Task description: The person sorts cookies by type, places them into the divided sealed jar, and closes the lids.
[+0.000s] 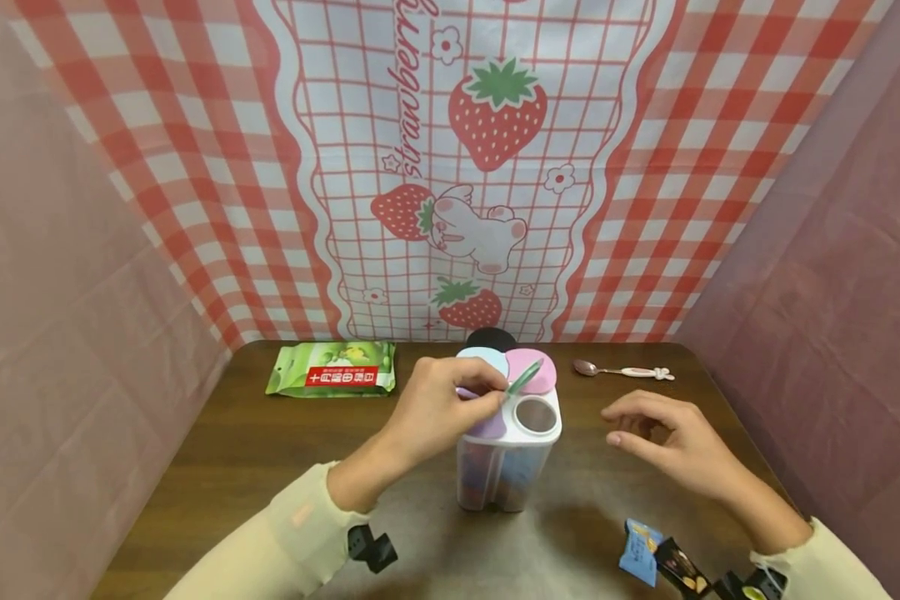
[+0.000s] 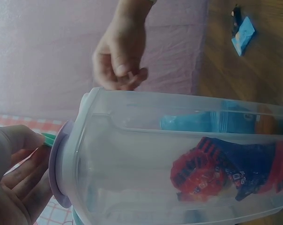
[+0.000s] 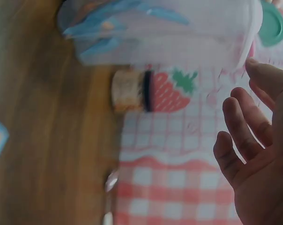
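A clear storage canister with a white top stands upright mid-table. Blue, pink and purple round lids cover three of its compartments; the front right hole is uncovered. Over the top, my left hand pinches a green round lid between thumb and fingers, tilted on edge. Wrapped snacks, one red and blue, lie inside the canister. To the canister's right, my right hand hovers with loosely bent fingers and nothing in it.
A green snack bag lies at the back left. A jar with a black lid stands behind the canister. A spoon is at the back right. Blue and black packets lie near the front right.
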Demonstrator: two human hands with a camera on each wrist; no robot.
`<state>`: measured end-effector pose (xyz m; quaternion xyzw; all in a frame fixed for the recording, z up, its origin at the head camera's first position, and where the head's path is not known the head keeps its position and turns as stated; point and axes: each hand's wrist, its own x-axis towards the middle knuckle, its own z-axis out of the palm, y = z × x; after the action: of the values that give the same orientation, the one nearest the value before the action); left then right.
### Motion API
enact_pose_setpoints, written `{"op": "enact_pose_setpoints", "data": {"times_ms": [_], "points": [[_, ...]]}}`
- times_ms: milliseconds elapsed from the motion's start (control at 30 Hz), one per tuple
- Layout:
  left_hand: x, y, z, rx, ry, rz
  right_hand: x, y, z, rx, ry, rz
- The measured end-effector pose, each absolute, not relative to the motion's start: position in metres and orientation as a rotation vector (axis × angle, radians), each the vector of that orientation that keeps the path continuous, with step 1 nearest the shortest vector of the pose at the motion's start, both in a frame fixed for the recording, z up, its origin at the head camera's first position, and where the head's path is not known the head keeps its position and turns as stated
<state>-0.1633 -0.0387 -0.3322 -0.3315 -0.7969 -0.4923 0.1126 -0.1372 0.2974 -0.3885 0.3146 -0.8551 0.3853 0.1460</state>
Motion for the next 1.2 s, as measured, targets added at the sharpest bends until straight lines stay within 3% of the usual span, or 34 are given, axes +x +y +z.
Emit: {"op": "enact_pose_setpoints", "data": {"times_ms": [367, 700, 1200], "points": [[-0.164, -0.038, -0.331, -0.996, -2.326, -1.456, -0.098, 0.352, -0.446, 0.575, -2.647, 1.073], [-0.165, -0.039, -0.332, -0.989, -2.328, -1.447, -0.071, 0.373, -0.482, 0.465, -2.737, 1.101], [-0.163, -0.038, -0.33, -0.972, -2.348, -1.447, -0.07, 0.394, -0.516, 0.635, -2.85, 1.229]]}}
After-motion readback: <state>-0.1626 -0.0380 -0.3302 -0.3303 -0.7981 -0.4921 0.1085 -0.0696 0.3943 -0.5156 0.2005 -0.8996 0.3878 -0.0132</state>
